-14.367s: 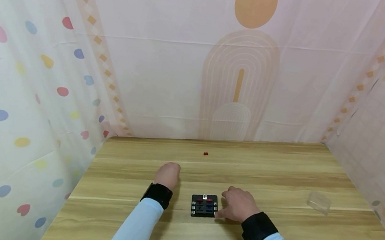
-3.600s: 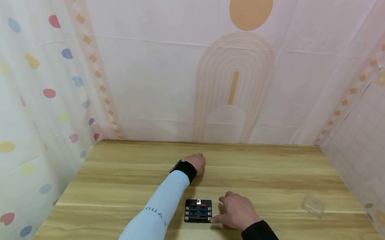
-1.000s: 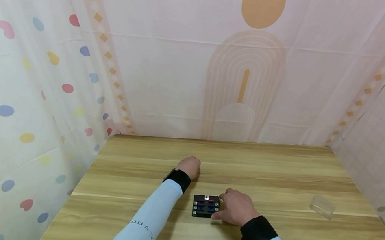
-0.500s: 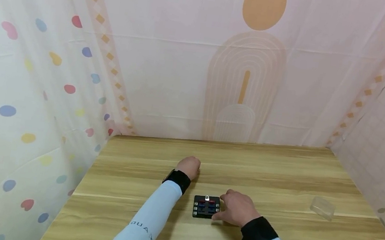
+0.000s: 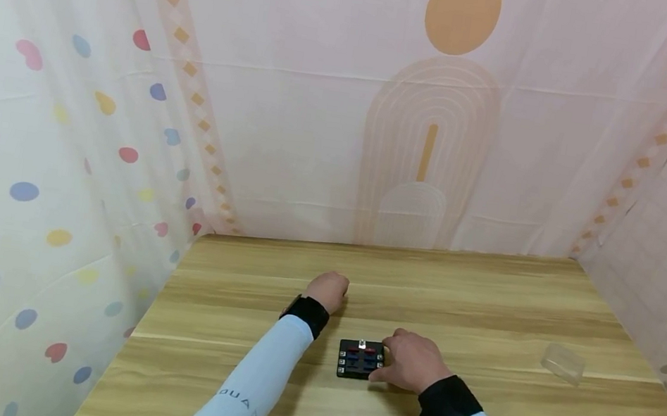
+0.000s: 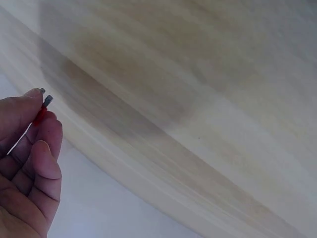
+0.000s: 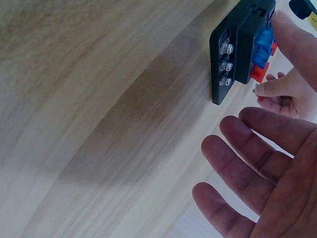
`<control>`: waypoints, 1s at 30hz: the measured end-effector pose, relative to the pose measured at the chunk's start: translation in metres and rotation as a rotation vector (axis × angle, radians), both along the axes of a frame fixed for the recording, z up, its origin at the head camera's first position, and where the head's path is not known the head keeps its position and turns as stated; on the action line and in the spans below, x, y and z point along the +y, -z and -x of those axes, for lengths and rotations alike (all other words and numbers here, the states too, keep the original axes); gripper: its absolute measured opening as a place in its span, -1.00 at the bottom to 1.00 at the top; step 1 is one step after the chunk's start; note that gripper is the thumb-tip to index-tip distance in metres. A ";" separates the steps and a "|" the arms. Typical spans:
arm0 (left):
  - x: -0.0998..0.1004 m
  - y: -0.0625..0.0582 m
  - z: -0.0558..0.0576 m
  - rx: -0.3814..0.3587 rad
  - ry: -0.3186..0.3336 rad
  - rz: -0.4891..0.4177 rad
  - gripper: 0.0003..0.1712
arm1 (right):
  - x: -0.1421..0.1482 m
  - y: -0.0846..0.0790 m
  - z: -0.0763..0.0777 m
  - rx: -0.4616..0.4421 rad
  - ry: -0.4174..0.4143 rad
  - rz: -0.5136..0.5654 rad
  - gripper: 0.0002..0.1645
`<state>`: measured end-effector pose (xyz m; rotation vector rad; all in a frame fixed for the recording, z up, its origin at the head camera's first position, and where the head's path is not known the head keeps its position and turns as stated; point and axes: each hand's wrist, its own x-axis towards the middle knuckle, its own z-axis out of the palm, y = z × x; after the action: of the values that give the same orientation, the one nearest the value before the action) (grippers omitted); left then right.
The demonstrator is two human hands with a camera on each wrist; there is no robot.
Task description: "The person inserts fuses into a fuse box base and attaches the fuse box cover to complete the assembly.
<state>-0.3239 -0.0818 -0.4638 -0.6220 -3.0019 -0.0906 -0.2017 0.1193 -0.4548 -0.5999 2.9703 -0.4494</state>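
Note:
My left hand point(image 5: 327, 290) is raised over the table, beyond and left of the fuse box. Its thumb and fingers pinch a small red blade fuse point(image 6: 40, 116), metal prongs sticking out past the fingertips. The black fuse box point(image 5: 359, 361) lies flat, with blue and red fuses seated in it and screw terminals along its sides. At the box's right edge is my right hand point(image 5: 416, 363), thumb and index spread along that side. In the right wrist view the thumb overlaps the box and the other fingers extend loosely; whether they touch it is unclear.
A clear plastic cover point(image 5: 564, 364) lies on the wooden table point(image 5: 475, 292) to the right. Patterned curtains point(image 5: 291, 145) hang behind the table and at both sides.
A red fuse lay at the back 14.4 seconds ago; that spot is now bare. The left hand reached there 3.6 seconds ago, then drew back. In the last second both hands barely moved.

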 end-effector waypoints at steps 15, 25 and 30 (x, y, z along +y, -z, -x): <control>-0.003 -0.006 -0.012 0.008 0.032 -0.008 -0.85 | 0.001 0.000 0.001 -0.008 0.003 0.009 -0.22; -0.010 -0.007 -0.021 0.004 0.039 -0.044 -0.88 | -0.001 -0.001 0.004 -0.019 -0.005 0.001 -0.24; -0.012 -0.009 -0.026 0.009 0.049 -0.085 -0.92 | -0.001 0.001 0.005 -0.022 -0.004 -0.007 -0.23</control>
<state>-0.2975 -0.0935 -0.4550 -0.6845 -2.9563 -0.2167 -0.2062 0.1178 -0.4556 -0.5966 2.9477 -0.4420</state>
